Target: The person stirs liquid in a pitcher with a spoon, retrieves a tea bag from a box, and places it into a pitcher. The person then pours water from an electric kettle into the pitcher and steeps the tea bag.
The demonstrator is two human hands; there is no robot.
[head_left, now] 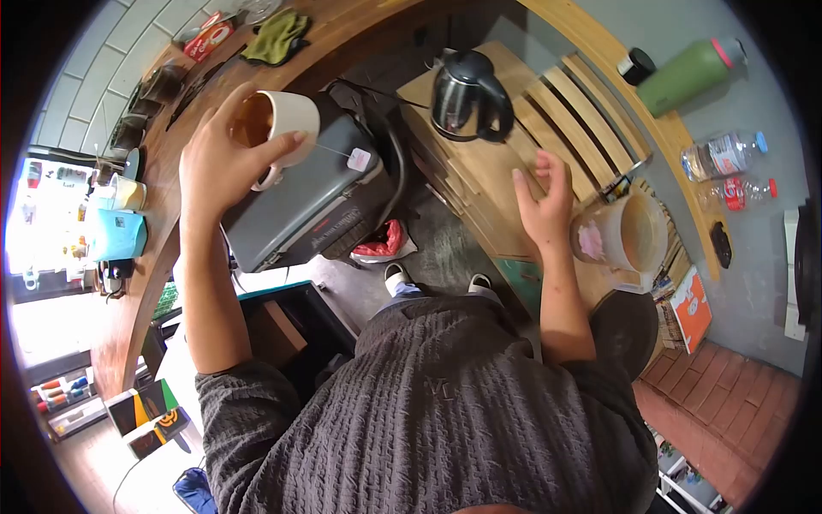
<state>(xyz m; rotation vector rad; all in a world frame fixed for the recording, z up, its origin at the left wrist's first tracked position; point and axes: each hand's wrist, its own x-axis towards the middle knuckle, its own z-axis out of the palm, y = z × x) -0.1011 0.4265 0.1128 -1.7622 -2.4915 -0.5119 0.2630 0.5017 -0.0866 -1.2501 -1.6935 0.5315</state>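
Note:
My left hand [210, 158] is wrapped round a white mug [295, 128], with the thumb across its side. Brown liquid shows inside the mug. From it a thin string runs to a small paper tea bag tag [359, 159], seen against a dark grey case [300, 188] below. My right hand [545, 204] is held over the wooden surface with fingers apart and nothing in them. Beyond it, a black and clear kettle [462, 96] stands on the wooden board. Beside my right wrist is a translucent plastic pitcher [612, 236].
A green bottle [689, 77] and two plastic bottles [723, 156] line the right ledge. A green cloth [276, 38] lies on the curved wooden counter [171, 163] at left. On the floor is a red and white bag [385, 244]. A brick ledge [711, 403] is lower right.

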